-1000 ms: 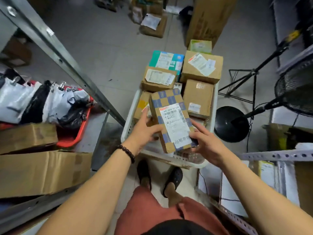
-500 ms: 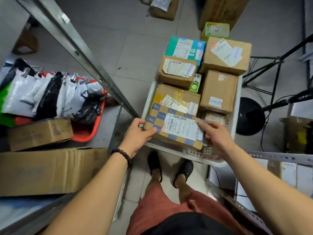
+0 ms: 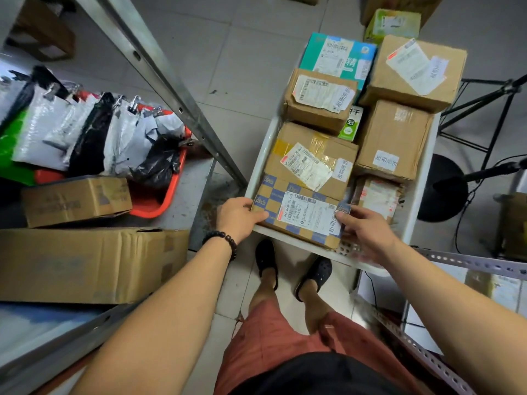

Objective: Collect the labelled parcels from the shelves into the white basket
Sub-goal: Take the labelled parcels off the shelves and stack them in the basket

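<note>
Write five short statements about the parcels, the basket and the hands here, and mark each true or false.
1. Both the left hand and the right hand are on the blue-checked parcel at the near end of the white basket. True.
2. The left wrist is bare. False: it wears a dark beaded bracelet.
3. The teal box lies nearest the person. False: the teal box lies at the far end of the load.
4. Plastic mailer bags stand in a red tray on the left shelf. True.
5. The blue-checked parcel lies face down. False: its label faces up.
</note>
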